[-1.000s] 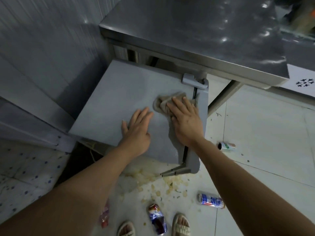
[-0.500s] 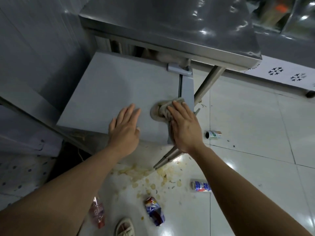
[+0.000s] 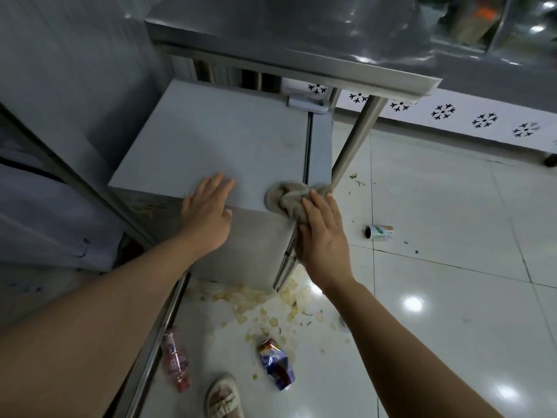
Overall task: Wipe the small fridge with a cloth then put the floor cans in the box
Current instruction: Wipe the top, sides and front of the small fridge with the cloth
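The small grey fridge (image 3: 211,140) stands under a steel table. My left hand (image 3: 208,209) lies flat with straight fingers on the near edge of its top. My right hand (image 3: 322,236) presses a grey-brown cloth (image 3: 284,197) against the fridge's front right top corner, fingers straight over the cloth. On the tiled floor lie a green and white can (image 3: 380,232) to the right, a crushed blue and red can (image 3: 275,363) near my foot, and a red bottle (image 3: 174,359) by the table leg. No box is in view.
The steel table (image 3: 316,49) overhangs the fridge; its round leg (image 3: 355,140) slants down right beside the cloth. Another steel leg (image 3: 156,336) runs along the left. Spilled chips (image 3: 256,303) litter the floor before the fridge. My sandalled foot (image 3: 224,399) is at the bottom.
My right hand has dragged the cloth from the back of the fridge top, near the hinge, toward me to the front corner. My left hand slid back to the near edge.
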{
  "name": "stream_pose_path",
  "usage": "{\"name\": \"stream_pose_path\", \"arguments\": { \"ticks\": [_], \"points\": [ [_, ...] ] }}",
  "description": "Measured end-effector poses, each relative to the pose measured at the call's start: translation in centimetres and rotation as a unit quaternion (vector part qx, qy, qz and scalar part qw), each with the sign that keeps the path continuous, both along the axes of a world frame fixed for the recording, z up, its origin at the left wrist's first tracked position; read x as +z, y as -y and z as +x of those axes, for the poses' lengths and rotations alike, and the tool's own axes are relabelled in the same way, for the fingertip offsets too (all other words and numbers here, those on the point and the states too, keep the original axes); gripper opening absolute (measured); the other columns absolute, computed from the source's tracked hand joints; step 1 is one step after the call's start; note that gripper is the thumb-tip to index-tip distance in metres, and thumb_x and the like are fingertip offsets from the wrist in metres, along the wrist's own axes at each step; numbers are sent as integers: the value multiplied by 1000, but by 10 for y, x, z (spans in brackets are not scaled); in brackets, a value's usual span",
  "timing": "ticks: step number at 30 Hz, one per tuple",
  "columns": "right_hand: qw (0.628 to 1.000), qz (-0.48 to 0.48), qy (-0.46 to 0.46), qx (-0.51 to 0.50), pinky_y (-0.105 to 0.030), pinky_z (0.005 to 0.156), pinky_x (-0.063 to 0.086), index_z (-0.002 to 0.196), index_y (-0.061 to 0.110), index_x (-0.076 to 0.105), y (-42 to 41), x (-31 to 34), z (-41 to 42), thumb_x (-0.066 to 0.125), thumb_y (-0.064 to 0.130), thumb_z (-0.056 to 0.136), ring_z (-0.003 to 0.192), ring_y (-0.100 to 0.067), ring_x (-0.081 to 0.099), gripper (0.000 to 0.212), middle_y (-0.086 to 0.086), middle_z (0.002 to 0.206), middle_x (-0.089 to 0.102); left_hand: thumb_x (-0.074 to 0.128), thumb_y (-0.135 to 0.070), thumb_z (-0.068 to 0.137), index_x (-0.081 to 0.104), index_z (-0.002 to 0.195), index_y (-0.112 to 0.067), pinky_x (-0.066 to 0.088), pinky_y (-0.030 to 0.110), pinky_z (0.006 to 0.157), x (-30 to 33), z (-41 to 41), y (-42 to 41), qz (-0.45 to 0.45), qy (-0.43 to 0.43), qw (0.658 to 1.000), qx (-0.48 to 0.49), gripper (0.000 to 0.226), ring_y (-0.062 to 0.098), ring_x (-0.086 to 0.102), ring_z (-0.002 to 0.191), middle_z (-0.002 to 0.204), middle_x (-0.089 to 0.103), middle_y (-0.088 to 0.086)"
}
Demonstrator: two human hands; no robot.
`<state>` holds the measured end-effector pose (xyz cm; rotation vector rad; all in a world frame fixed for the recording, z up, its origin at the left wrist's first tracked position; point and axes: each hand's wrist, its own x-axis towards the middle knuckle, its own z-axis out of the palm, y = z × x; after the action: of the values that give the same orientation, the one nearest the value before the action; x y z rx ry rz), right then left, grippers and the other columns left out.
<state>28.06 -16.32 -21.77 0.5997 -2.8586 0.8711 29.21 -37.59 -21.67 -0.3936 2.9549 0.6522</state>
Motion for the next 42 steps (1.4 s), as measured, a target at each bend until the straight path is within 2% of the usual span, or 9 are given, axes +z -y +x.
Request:
{"name": "stream_pose_path", "arguments": {
  "ticks": [4, 8, 13, 20, 28, 31, 34, 38, 42],
  "points": [
    [1000, 16, -7, 12, -40, 116, 24, 135, 1, 47, -3, 0, 3, 47, 12, 96, 142, -35, 22, 40, -14, 147, 37, 41, -13, 95, 19, 148, -23, 9, 41, 116, 4, 6, 6, -8, 19, 999, -26, 58, 17, 2, 146, 159, 5, -3],
    [999, 45, 17, -22, -34, 116, 12, 140, 8, 40, 7, 2, -22, 37, 17, 99, 144, -30, 15, 42, -9, 152, 30, 40, -14, 95, 17, 147, -28, 7, 42, 114, 8, 8, 19, -21, 38, 997, -66, 59, 12, 2, 145, 159, 3, -7],
    [990, 94, -29, -96, -38, 117, 12, 143, 9, 36, 31, -6, -22, 45, 18, 95, 144, -30, 16, 49, -8, 153, 30, 45, -17, 93, 30, 142, -29, 12, 52, 109, 7, 10, 60, -82, -18, 994, -69, 53, 17, 16, 141, 156, 19, -7],
    [979, 15, -99, -178, -46, 115, 18, 135, 5, 48, 96, -23, 10, 51, 6, 92, 140, -35, 27, 43, -14, 145, 42, 53, -12, 84, 22, 143, -40, 13, 44, 107, -10, 18, 119, -79, -39, 988, -123, 72, 15, 10, 138, 157, 9, -15],
    [988, 60, -100, -100, -48, 115, 20, 138, 7, 44, 161, -28, 16, 52, 10, 91, 141, -35, 25, 48, -13, 147, 39, 53, -4, 80, 14, 148, -29, 10, 39, 112, -11, 15, 135, -40, -61, 983, -171, 82, 15, 8, 142, 157, 7, -15],
    [984, 118, -111, -74, -48, 116, 21, 138, 8, 44, 121, -28, 11, 56, 16, 90, 140, -32, 27, 50, -12, 147, 39, 54, 4, 78, 29, 144, -17, 17, 40, 113, -10, 25, 145, -20, -121, 979, -165, 73, 20, 17, 142, 155, 20, -1],
    [977, 66, -125, -159, -49, 116, 19, 132, 6, 49, 117, -30, 9, 46, 17, 93, 139, -33, 27, 40, -13, 144, 42, 53, 13, 74, 42, 137, -8, 22, 44, 113, -20, 40, 158, 0, -206, 972, -116, 67, 26, 27, 139, 150, 33, 7],
    [972, 27, -185, -140, -49, 113, 22, 127, 6, 54, 172, -43, 15, 53, 7, 89, 135, -37, 33, 38, -14, 140, 48, 49, 19, 67, 53, 128, -3, 26, 34, 113, -35, 38, 162, 48, -282, 953, -97, 64, 30, 38, 131, 138, 47, 11],
    [964, -8, -247, -99, -49, 107, 30, 123, 7, 58, 231, -53, 24, 48, 14, 90, 129, -38, 42, 36, -13, 133, 55, 42, 12, 67, 57, 123, -6, 34, 32, 108, -48, 34, 165, 66, -354, 929, -84, 61, 24, 45, 125, 131, 54, 8]
  ]
}}
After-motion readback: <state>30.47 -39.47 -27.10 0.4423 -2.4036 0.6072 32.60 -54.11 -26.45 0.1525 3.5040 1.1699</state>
